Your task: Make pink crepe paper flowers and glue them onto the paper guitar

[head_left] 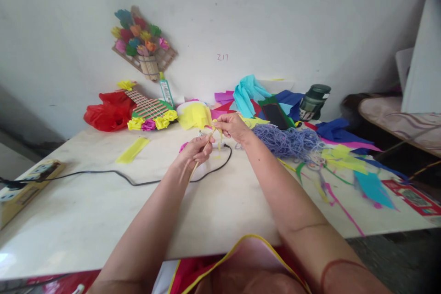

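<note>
My left hand (195,151) is closed in a pinch around a thin wooden stick (203,152) that slants up to the right above the pale table (103,211). My right hand (231,126) is closed on a small piece of yellow paper (217,129) at the stick's upper end. Both hands hover over the middle of the table, just in front of a black cable (138,178). A yellow crumpled paper sheet (195,115) lies right behind the hands.
A power strip (25,181) sits at the left edge with the cable running from it. Red bag (108,112), paper-flower crafts (149,115), purple string pile (285,140), dark jar (314,101), phone (275,115) and coloured paper scraps (347,161) crowd the back and right.
</note>
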### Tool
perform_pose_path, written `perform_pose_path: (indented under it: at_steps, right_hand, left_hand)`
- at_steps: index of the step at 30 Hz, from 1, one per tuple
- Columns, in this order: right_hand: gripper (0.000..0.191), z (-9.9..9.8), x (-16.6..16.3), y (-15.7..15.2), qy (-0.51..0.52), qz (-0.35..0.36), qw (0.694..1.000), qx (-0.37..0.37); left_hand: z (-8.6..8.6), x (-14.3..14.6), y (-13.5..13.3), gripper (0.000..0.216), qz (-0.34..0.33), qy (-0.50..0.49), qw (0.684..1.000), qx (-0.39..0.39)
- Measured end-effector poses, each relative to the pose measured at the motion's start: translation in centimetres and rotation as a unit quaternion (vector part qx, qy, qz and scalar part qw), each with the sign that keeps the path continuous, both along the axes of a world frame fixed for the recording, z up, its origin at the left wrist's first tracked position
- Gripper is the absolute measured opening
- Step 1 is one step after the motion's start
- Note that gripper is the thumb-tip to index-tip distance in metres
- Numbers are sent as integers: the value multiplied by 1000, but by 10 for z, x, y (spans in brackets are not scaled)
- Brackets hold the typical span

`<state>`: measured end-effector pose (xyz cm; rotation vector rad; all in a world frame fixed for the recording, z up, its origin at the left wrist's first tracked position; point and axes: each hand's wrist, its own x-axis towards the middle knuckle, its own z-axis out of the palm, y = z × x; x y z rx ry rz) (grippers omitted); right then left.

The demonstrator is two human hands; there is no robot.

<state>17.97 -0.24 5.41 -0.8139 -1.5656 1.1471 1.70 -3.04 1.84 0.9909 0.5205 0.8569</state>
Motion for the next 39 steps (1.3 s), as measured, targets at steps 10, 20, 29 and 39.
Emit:
perform_pose_path:
  at_steps: [10,20,29,39]
  right_hand:
    - [34,-10,-4,8,21,-34,998,-53]
    - [33,-15,-6,11,13,-67,996,-58]
    - [33,-13,10,9,7,45,999,-13]
    - [34,-10,-2,8,18,-45,998,-37]
  left_hand:
    - [1,5,2,21,217,269,916,203]
    - [5,10,-3,20,352,298,839,289]
    - [1,5,-3,30,-32,66,997,30]
    - [-6,13,4,31,191,286,913,219]
